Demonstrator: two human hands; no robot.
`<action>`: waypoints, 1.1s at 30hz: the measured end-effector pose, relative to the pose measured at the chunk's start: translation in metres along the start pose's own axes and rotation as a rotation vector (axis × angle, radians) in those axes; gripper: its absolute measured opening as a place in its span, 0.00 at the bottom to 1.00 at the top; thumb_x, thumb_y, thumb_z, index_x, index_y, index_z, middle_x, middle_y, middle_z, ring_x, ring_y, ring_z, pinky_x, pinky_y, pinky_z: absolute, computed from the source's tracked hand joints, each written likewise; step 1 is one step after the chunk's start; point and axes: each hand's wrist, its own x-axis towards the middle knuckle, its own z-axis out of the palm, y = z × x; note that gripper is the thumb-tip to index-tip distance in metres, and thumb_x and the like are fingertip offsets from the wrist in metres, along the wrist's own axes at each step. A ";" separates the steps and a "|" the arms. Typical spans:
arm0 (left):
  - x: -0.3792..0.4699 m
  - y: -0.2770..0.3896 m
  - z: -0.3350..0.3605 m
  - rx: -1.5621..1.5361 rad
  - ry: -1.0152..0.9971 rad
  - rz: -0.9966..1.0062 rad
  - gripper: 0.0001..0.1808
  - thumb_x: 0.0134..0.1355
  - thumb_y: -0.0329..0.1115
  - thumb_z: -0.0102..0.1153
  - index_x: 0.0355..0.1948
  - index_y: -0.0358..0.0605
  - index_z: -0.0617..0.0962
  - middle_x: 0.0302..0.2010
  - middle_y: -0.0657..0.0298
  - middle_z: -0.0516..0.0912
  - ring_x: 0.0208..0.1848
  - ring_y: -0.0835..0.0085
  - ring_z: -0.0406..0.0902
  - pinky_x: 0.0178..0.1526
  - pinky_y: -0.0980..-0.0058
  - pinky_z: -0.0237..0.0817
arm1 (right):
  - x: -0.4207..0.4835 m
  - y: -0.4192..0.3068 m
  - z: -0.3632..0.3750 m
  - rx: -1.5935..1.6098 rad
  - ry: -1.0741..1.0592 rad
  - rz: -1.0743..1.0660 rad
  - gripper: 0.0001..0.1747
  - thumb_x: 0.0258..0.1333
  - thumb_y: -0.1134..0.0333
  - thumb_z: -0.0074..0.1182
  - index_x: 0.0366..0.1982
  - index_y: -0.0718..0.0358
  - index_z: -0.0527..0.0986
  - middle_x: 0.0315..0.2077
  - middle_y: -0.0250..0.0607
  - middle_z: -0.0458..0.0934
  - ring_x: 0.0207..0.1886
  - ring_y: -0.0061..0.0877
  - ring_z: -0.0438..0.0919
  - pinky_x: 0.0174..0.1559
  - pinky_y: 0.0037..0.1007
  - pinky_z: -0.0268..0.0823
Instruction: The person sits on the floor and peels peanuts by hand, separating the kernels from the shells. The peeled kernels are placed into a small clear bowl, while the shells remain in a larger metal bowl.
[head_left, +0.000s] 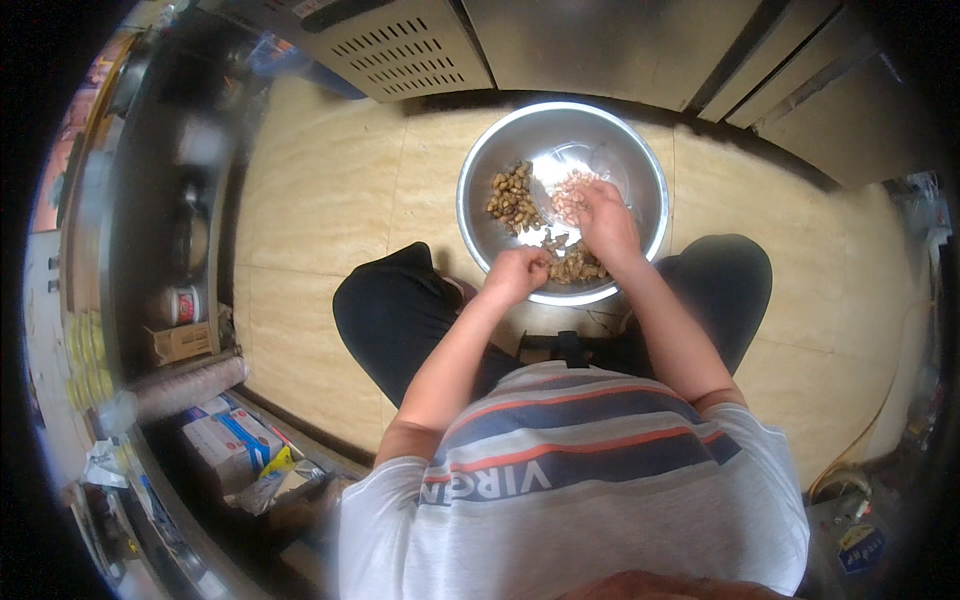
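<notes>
A wide stainless steel basin (480, 150) rests on the floor in front of my knees. Unshelled peanuts (514, 196) lie in a heap on its left side. Pale pink shelled kernels (571, 196) sit in a clear bowl (621, 176) in the upper right part of the basin. Brown shells or pods (576, 265) are piled at the near side. My left hand (517, 271) is at the near left rim beside that pile, its fingers curled; whether it holds something is hidden. Above the kernels is my right hand (606, 221), fingers bent down and their tips partly hidden.
Metal cabinets (585, 52) stand just beyond the basin, one with a vented panel (401, 52). To the left is a shelf unit holding a jar (184, 306), a cardboard box (180, 343) and packages (232, 439). My bent knees flank the basin. A hose (847, 450) runs at the lower right.
</notes>
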 end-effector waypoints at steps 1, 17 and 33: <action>0.000 0.002 0.003 0.071 -0.002 0.034 0.11 0.47 0.27 0.56 0.35 0.41 0.78 0.29 0.57 0.78 0.31 0.73 0.75 0.36 0.76 0.65 | 0.001 0.000 -0.002 -0.146 -0.118 -0.031 0.15 0.39 0.73 0.50 0.35 0.61 0.75 0.39 0.45 0.73 0.42 0.38 0.70 0.46 0.33 0.63; 0.056 -0.014 -0.049 0.264 0.380 -0.051 0.09 0.45 0.30 0.58 0.30 0.40 0.78 0.35 0.54 0.76 0.37 0.59 0.74 0.39 0.69 0.65 | 0.008 0.005 -0.014 -0.792 -0.277 -0.083 0.09 0.42 0.69 0.45 0.20 0.57 0.78 0.24 0.34 0.77 0.41 0.28 0.67 0.45 0.34 0.50; 0.157 -0.028 -0.020 0.657 0.378 -0.045 0.12 0.55 0.34 0.41 0.30 0.42 0.76 0.36 0.53 0.73 0.36 0.60 0.75 0.37 0.65 0.68 | 0.009 0.004 -0.006 -0.713 -0.310 -0.040 0.09 0.40 0.69 0.45 0.20 0.60 0.78 0.26 0.40 0.77 0.39 0.31 0.67 0.44 0.33 0.52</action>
